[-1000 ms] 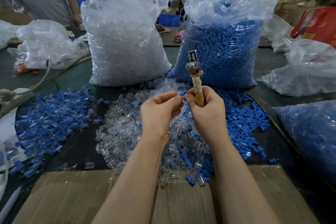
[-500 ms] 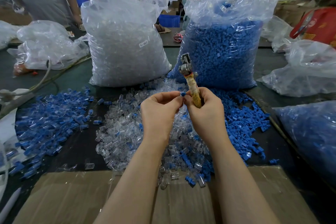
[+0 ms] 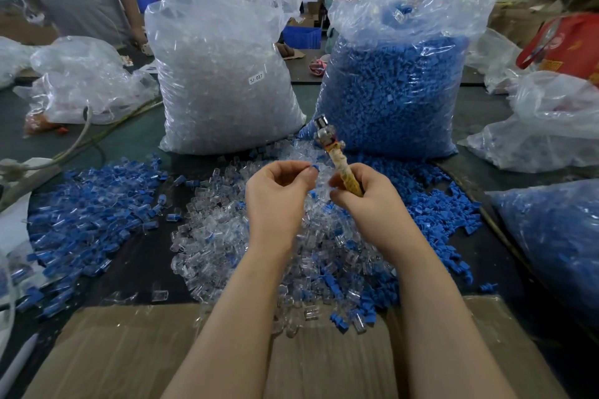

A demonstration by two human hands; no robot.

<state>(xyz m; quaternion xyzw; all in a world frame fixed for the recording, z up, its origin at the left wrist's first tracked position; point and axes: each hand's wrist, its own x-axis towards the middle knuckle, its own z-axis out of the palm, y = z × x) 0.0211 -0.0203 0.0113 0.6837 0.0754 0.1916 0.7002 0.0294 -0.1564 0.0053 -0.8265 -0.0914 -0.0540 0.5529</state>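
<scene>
1. Head view: the left hand (image 3: pixel 278 191) and the right hand (image 3: pixel 372 201), which met fingertip to fingertip a second ago, are now apart, with a clear gap between them.
2. The left fingers pinch a small blue plastic plug (image 3: pixel 314 168) at their tips, held in the air above the heap of clear plastic caps (image 3: pixel 227 220).
3. The right fingers are curled round the metal-headed hand tool with a cloth-wrapped handle (image 3: pixel 337 159). It has tipped from upright to lean left and far, its head just beside the plug.
4. Whether the right fingertips also hold a clear cap I cannot tell.
5. My reading: the plug has just been picked or pulled free and is ready to go into a cap, so the fitting step is starting, not finished.
6. Left on the dark surface (image 3: pixel 139 256) lies a spread of blue-and-clear pieces (image 3: pixel 90 204); right lies a spread of loose blue plugs (image 3: pixel 431 210). Far off stand a tall bag of clear parts (image 3: pixel 220 74) and a tall bag of blue parts (image 3: pixel 395 91).
</scene>
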